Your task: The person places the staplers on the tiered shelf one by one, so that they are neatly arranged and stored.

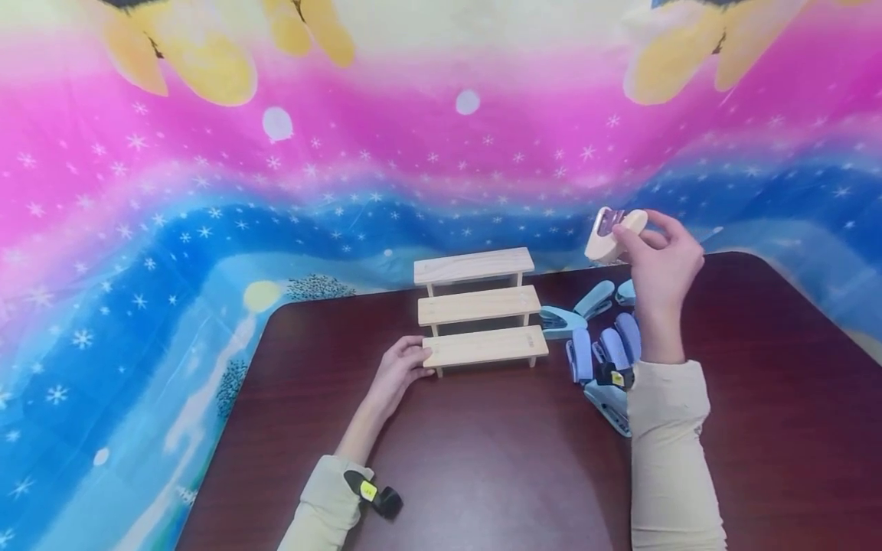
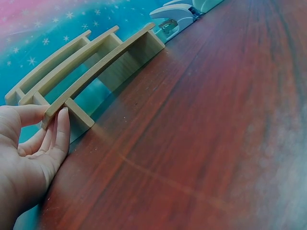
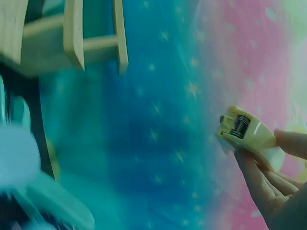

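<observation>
Both hands are well apart, each clamped on something: my feed shows the left hand (image 1: pixel 400 366) pinching the left end of the lowest shelf of the rack (image 1: pixel 482 348), and the right hand (image 1: pixel 667 264) gripping the cream tool (image 1: pixel 599 246) between thumb and fingers, lifted to the right of the rack and touching nothing else. That grip worries me first. It takes the smooth rounded end, so I judge the tool could twist or slip out if the fingertips slacken, and near the table's far edge it might drop against the cloth (image 1: pixel 413 214). The rack stands on the table (image 1: pixel 482 474), steadied at one corner only; a pull or push there would probably swing it, sending its right end into the light blue tool (image 1: pixel 561 323) just beside it. Below the right arm, the purple tools (image 1: pixel 582 356) crowd around the wrist strap (image 1: pixel 613 375) in the head view; I cannot tell whether they touch, but a low sweep could scatter them.
</observation>
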`<state>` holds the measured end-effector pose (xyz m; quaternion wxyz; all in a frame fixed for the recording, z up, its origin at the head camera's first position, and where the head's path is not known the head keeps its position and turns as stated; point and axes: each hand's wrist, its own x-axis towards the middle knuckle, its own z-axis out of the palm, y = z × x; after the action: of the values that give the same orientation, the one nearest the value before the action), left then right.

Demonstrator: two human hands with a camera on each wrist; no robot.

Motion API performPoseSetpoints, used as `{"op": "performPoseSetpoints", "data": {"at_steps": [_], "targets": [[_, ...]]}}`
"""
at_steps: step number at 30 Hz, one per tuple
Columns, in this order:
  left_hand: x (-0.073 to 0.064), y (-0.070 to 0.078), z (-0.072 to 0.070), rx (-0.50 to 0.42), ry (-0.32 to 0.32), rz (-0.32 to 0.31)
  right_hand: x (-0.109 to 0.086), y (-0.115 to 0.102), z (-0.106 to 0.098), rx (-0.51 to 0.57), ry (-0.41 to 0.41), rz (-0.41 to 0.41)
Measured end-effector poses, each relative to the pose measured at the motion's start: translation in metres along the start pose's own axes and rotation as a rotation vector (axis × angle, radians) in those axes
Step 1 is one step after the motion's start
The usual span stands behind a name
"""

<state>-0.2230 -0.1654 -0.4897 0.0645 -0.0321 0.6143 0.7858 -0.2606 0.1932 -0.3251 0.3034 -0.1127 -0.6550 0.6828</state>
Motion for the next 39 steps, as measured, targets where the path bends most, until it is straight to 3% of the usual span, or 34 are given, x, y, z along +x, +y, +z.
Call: {"op": "performPoseSetpoints", "data": {"at_steps": [5,11,27,35,39], "targets": [[0.001,0.000,-0.001,-0.002,0.006,-0.001,-0.007,0.004,0.018,0.109,-0.033,0.020],[0.002,0.000,-0.001,0.002,-0.007,0.010,-0.013,0.010,0.035,0.111,-0.037,0.010],[0.002,0.002,0.000,0.016,0.001,0.009,-0.028,0.047,0.080,-0.161,-0.138,-0.209],[0.004,0.002,0.000,0.014,-0.012,0.019,-0.027,0.057,0.098,-0.252,-0.118,-0.325],[0.001,-0.001,-0.001,0.024,-0.004,0.001,-0.028,0.062,0.103,-0.322,-0.146,-0.380]]}}
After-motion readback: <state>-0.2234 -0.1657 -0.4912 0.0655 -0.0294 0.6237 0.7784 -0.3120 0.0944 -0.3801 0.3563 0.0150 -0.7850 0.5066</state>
